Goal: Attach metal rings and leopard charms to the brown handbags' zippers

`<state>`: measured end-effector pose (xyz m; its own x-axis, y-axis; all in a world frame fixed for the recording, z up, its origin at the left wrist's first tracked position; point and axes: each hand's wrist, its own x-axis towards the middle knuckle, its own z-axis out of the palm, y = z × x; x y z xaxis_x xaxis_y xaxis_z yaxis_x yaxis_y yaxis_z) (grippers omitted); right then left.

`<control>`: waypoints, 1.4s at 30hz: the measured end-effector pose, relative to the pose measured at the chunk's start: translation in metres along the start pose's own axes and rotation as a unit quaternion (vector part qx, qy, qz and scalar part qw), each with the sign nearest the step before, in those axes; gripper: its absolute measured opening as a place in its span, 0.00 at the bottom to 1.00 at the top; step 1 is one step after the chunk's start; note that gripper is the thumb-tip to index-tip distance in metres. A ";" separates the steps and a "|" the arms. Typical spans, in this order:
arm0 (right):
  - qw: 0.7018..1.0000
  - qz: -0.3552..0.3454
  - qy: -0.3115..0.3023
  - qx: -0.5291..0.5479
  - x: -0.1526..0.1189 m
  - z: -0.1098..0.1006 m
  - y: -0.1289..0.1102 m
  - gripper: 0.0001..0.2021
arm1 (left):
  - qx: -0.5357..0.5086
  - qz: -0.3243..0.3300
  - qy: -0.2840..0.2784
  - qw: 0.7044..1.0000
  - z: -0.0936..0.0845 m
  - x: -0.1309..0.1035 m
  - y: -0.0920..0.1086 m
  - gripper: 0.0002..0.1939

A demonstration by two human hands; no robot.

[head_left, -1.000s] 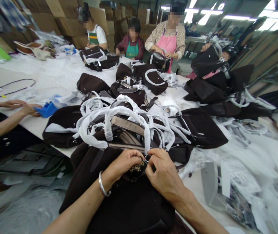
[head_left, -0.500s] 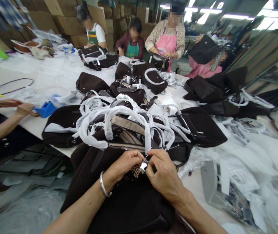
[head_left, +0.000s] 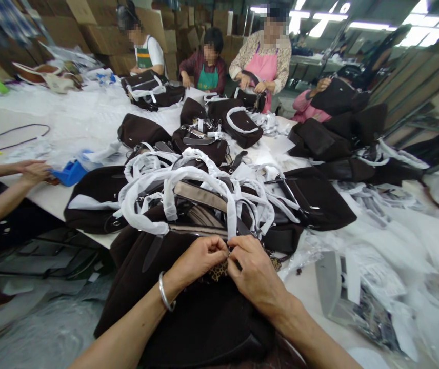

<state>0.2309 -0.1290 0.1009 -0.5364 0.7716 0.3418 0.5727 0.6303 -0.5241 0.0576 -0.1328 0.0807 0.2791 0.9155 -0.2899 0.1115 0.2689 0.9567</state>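
Note:
A dark brown handbag [head_left: 188,312] stands close in front of me, its handles [head_left: 142,215] wrapped in white tissue. My left hand [head_left: 204,261] is pinched closed at the bag's upper edge. My right hand [head_left: 252,266] meets it there, thumb and finger pressed together. Between the fingertips is small metal hardware, a clasp and ring, now almost wholly covered by the fingers. Just beneath, a leopard-print piece [head_left: 218,271] shows against the bag. A silver bangle [head_left: 164,292] circles my left wrist.
More brown handbags [head_left: 319,197] cover the table ahead. At right lie a grey box [head_left: 329,287] and crumpled plastic wrap [head_left: 427,256]. A co-worker's hands [head_left: 33,171] are at left by a blue tape dispenser [head_left: 69,173]. Several people work across the table.
My fingertips have closed in over the metal clasp and ring, which showed before. Across the table, a co-worker at right has lowered a bag, and the pink-aproned person has lifted a strap.

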 end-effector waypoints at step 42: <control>0.997 0.035 -0.055 -0.036 0.008 -0.002 -0.001 0.11 | -0.025 -0.031 -0.015 0.999 -0.002 0.003 0.001 0.13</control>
<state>0.2270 -0.1233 0.1056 -0.5566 0.8022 0.2159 0.6524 0.5830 -0.4842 0.0561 -0.1295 0.0810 0.3026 0.8874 -0.3477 0.0820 0.3392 0.9371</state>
